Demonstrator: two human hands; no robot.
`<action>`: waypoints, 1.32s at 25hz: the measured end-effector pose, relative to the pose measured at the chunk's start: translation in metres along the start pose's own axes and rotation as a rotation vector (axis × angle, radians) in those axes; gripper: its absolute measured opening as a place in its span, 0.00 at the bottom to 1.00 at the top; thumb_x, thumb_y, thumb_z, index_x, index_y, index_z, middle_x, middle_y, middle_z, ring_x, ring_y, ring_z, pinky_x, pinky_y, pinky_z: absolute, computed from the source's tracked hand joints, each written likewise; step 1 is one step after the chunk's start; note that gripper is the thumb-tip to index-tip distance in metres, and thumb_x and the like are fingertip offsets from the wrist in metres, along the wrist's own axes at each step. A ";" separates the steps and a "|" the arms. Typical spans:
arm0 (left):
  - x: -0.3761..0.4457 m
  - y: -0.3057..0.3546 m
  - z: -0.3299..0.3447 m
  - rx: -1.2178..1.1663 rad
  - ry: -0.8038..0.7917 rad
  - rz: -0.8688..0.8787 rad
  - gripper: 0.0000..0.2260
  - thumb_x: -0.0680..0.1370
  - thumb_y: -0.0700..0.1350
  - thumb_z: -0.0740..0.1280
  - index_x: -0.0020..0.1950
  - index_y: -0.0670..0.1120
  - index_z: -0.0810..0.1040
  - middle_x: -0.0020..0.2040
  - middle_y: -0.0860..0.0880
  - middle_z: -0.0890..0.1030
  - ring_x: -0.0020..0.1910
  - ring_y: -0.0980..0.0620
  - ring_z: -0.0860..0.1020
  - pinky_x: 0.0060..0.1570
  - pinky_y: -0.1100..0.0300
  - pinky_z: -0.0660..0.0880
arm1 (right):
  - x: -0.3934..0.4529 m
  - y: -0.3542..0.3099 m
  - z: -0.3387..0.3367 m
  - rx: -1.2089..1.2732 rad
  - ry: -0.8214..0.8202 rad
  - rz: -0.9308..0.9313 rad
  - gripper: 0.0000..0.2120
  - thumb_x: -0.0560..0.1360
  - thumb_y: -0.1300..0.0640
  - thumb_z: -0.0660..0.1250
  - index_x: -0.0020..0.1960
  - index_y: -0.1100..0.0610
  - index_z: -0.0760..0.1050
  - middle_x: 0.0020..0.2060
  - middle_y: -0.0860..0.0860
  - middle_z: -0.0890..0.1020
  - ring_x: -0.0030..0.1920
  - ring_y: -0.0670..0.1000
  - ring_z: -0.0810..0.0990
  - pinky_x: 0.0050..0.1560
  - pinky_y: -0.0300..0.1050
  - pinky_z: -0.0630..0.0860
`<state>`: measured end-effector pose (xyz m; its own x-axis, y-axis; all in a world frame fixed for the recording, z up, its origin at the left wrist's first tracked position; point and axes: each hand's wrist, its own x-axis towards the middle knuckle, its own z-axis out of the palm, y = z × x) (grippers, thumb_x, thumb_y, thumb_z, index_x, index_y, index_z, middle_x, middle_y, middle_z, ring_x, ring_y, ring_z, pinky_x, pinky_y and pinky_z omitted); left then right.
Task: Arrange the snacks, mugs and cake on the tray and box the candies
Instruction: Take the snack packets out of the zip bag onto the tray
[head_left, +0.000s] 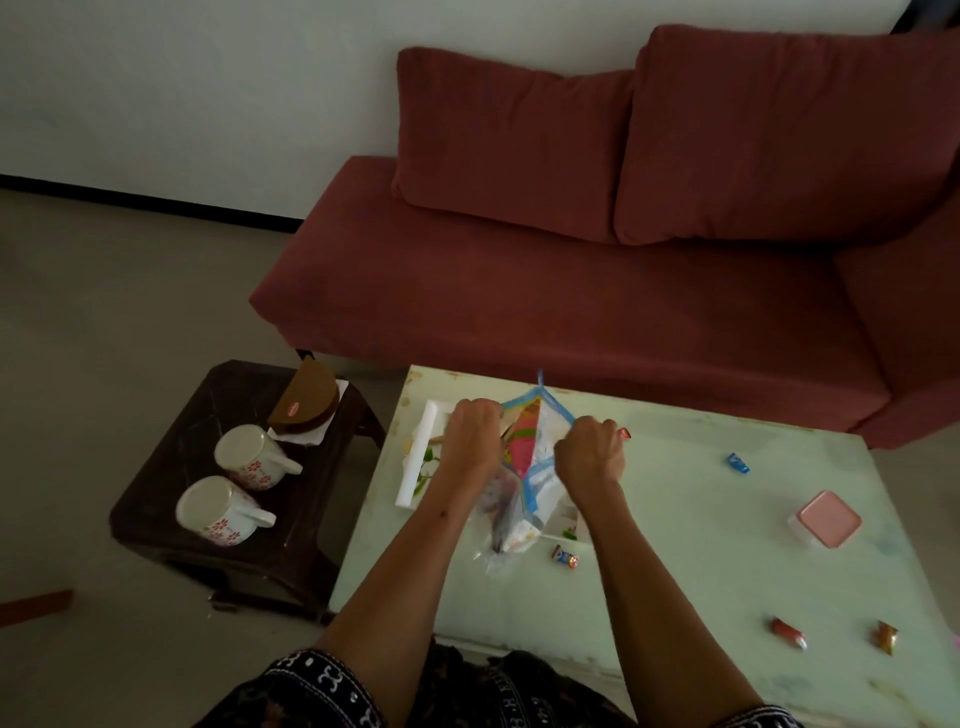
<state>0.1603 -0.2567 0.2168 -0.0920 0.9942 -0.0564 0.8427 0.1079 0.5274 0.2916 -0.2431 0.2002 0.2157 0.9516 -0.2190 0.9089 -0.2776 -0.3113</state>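
My left hand (470, 436) and my right hand (589, 452) each grip one side of a clear zip bag of snacks (524, 452) with a blue rim, pulling its mouth apart above the white tray (415, 467) on the pale green table (701, 545). Wrapped candies lie loose on the table: a blue one (737, 462), one near the bag (565, 556), a red one (788, 632) and a gold one (885, 636). A small box with a pink lid (826, 520) stands at the right. Two floral mugs (254, 457) (221, 512) lie on their sides beside a half cake (306, 402) on the dark side table (171, 478).
A red sofa (597, 291) runs along the far edge of the table. The dark side table stands left of the green table, with bare floor around it. My patterned clothing (322, 691) fills the bottom edge.
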 end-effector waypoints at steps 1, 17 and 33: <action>0.000 -0.007 -0.002 0.013 0.013 -0.005 0.13 0.72 0.32 0.60 0.53 0.37 0.78 0.52 0.37 0.81 0.54 0.39 0.77 0.52 0.49 0.73 | 0.003 0.009 -0.004 0.026 -0.012 0.061 0.14 0.74 0.61 0.64 0.58 0.63 0.75 0.59 0.63 0.74 0.58 0.61 0.76 0.55 0.49 0.75; -0.024 0.004 0.009 -0.230 0.000 0.046 0.14 0.72 0.35 0.65 0.57 0.39 0.77 0.55 0.39 0.81 0.57 0.42 0.76 0.59 0.50 0.74 | 0.003 0.020 -0.003 0.154 0.256 -0.066 0.09 0.73 0.61 0.65 0.49 0.61 0.81 0.50 0.60 0.79 0.51 0.60 0.78 0.43 0.46 0.73; -0.034 -0.013 -0.001 -0.198 -0.054 0.046 0.10 0.70 0.34 0.65 0.49 0.37 0.81 0.41 0.39 0.83 0.36 0.45 0.78 0.39 0.58 0.72 | 0.039 0.002 0.028 0.302 -0.614 0.208 0.16 0.71 0.59 0.71 0.29 0.58 0.67 0.30 0.54 0.70 0.35 0.53 0.70 0.35 0.43 0.68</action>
<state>0.1520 -0.2916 0.2123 -0.0225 0.9972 -0.0711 0.7240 0.0653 0.6867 0.2920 -0.2104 0.1652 0.0535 0.6534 -0.7551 0.7129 -0.5545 -0.4293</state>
